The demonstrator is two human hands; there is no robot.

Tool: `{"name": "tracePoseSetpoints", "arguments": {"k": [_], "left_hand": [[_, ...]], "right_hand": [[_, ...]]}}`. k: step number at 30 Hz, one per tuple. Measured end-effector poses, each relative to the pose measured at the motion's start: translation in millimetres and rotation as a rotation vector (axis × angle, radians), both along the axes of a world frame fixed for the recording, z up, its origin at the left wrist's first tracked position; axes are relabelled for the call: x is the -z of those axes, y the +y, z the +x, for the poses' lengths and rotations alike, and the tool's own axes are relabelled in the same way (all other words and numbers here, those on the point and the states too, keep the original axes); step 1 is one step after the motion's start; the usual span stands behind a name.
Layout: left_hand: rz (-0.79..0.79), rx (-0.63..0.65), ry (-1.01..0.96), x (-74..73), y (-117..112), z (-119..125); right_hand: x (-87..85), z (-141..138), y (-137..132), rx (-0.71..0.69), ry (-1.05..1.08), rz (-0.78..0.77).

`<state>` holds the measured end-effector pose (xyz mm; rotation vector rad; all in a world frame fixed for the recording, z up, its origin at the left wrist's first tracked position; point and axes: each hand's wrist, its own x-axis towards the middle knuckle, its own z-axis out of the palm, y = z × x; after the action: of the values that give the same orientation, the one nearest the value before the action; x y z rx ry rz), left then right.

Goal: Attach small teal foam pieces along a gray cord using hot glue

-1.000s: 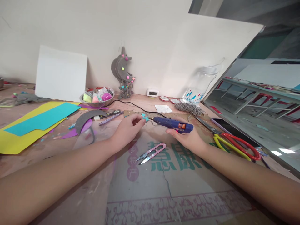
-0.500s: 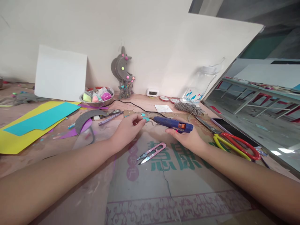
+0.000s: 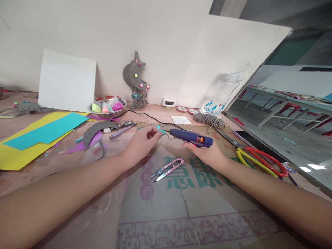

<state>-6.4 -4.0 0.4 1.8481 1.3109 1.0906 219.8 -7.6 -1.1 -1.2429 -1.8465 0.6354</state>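
snips (image 3: 167, 169) btwn arms, glue gun (image 3: 191, 137) behind

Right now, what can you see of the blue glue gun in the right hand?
The blue plastic glue gun has a dark blue body and an orange trigger underneath. It lies almost level above the printed cardboard sheet, nozzle pointing left. The right hand grips it from below. Its tip meets, or nearly meets, the small teal paper piece pinched by the left hand.

Glue gun (image 3: 192, 137): grip hidden inside right hand (image 3: 207, 154). Teal scrap (image 3: 161, 131) at its nozzle, half-covered by left hand (image 3: 141, 143). Clock (image 3: 168, 102) beyond it: digits unreadable.
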Motion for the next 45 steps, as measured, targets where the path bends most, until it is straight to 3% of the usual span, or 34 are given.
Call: {"name": "tracePoseSetpoints", "arguments": {"k": [45], "left_hand": [[-0.016,-0.035,-0.03,-2.6,-1.0,0.3]], "right_hand": [[1.6,0.4,0.2,0.028,0.026,-0.015]]}}
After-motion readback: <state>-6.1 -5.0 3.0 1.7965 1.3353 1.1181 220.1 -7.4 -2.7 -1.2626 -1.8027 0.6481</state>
